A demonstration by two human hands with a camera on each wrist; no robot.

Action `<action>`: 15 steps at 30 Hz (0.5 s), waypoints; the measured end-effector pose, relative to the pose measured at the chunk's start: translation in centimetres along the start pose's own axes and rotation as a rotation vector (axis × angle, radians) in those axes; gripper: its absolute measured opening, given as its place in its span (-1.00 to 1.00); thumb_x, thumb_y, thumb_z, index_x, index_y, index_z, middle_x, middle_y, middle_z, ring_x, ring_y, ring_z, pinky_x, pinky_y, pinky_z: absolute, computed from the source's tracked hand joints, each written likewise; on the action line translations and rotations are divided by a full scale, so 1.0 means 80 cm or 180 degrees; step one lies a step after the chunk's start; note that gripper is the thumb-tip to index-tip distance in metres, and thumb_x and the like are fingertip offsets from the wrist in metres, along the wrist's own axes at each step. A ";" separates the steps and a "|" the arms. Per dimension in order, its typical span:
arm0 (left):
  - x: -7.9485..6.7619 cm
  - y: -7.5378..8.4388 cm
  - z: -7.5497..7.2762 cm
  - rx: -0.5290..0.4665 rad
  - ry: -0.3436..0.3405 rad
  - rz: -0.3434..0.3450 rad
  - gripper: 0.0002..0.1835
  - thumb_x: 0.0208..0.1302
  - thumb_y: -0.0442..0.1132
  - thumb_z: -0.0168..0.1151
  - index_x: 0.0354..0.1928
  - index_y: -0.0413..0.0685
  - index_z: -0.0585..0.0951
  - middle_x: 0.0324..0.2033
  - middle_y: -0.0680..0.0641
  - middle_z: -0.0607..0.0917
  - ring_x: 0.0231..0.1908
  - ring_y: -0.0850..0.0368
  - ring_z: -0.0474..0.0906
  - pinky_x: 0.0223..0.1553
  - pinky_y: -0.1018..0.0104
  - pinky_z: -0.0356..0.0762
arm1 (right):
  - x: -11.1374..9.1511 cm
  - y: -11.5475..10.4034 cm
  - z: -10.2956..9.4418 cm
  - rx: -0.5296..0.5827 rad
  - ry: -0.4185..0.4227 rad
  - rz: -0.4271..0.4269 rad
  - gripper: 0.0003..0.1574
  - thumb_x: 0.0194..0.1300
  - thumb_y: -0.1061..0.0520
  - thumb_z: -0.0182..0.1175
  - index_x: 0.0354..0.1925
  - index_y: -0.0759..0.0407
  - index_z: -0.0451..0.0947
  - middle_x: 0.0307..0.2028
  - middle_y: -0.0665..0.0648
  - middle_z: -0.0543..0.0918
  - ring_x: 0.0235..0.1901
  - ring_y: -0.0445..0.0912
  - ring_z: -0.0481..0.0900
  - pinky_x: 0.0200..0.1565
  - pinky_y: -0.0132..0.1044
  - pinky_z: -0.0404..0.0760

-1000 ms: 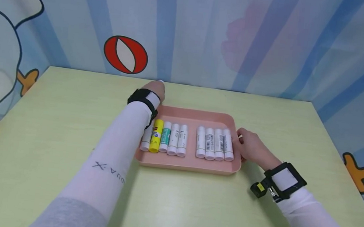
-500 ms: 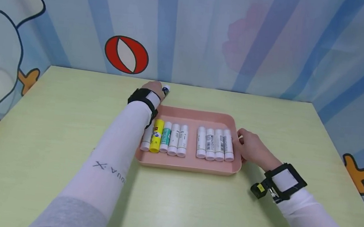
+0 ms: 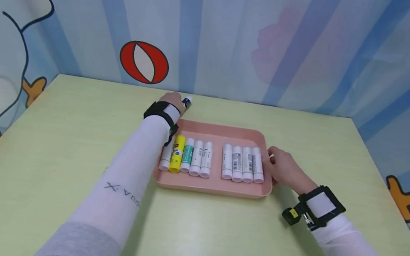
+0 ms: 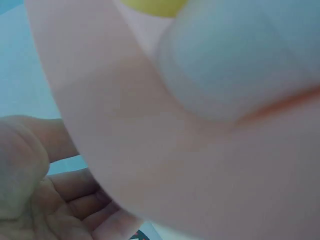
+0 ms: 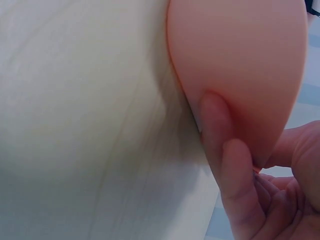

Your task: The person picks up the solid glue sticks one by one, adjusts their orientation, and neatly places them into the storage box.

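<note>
Beyond the far left corner of the pink tray (image 3: 213, 190), my left hand (image 3: 172, 98) has curled fingers and grips a glue stick. The white end and dark label of this glue stick (image 3: 187, 102) stick out at the hand's right side. In the left wrist view, the tray wall (image 4: 125, 165) hides the fingertips and the stick. At the tray's right side, my right hand (image 3: 284, 168) holds the wall, fingers (image 5: 215, 117) against its outside. Inside the tray lie two rows of glue sticks: white ones, a yellow one (image 3: 177, 153) and a green-labelled one (image 3: 187, 155).
The tray sits on a pale yellow-green table (image 3: 194, 231). Right behind the table's far edge hangs a blue striped curtain (image 3: 221, 42) printed with cartoon figures. My left forearm crosses over the tray's left edge.
At my left hand, the glue stick has swung from barely showing above the knuckles to pointing out rightward, label visible. My right hand and the tray stay put.
</note>
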State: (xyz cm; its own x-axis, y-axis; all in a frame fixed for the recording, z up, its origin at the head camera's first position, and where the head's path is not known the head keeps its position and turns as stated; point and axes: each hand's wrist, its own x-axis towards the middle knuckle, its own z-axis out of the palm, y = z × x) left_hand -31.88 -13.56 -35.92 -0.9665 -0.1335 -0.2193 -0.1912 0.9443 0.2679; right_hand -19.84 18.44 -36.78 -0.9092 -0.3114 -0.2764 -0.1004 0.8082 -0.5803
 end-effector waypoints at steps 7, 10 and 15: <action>0.001 0.004 -0.014 0.0070 -0.0029 0.0210 -0.71 0.32 -0.19 0.15 -0.05 -0.27 0.51 -0.17 -0.19 0.59 -0.21 -0.06 0.47 -0.10 0.13 0.47 | 0.002 0.000 -0.004 -0.0007 -0.0035 0.0037 -0.69 0.52 0.17 -0.11 0.04 0.42 0.27 -0.30 0.30 0.58 -0.56 -0.06 0.56 -0.51 -0.22 0.59; 0.003 0.004 -0.022 0.0158 0.0030 0.0403 -0.71 0.28 -0.22 0.18 -0.06 -0.29 0.52 -0.17 -0.20 0.60 -0.21 -0.06 0.48 -0.09 0.12 0.47 | 0.002 -0.001 -0.005 -0.0015 -0.0050 0.0064 -0.69 0.52 0.17 -0.11 0.04 0.42 0.27 -0.29 0.31 0.58 -0.56 -0.06 0.56 -0.50 -0.22 0.59; -0.009 0.007 -0.036 0.0008 0.0050 0.0597 -0.70 0.24 -0.28 0.22 -0.03 -0.31 0.54 -0.16 -0.22 0.61 -0.21 -0.07 0.47 -0.08 0.12 0.47 | 0.004 0.002 -0.008 -0.0056 -0.0055 0.0062 -0.68 0.52 0.16 -0.11 0.04 0.43 0.27 -0.28 0.31 0.57 -0.56 -0.05 0.56 -0.50 -0.23 0.59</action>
State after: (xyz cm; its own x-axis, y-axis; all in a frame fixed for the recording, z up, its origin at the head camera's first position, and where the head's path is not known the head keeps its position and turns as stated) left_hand -31.79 -13.80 -32.91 -0.9877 0.0404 -0.1511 -0.0069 0.9538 0.3003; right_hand -20.38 18.76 -36.48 -0.9040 -0.3039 -0.3007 -0.0900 0.8229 -0.5611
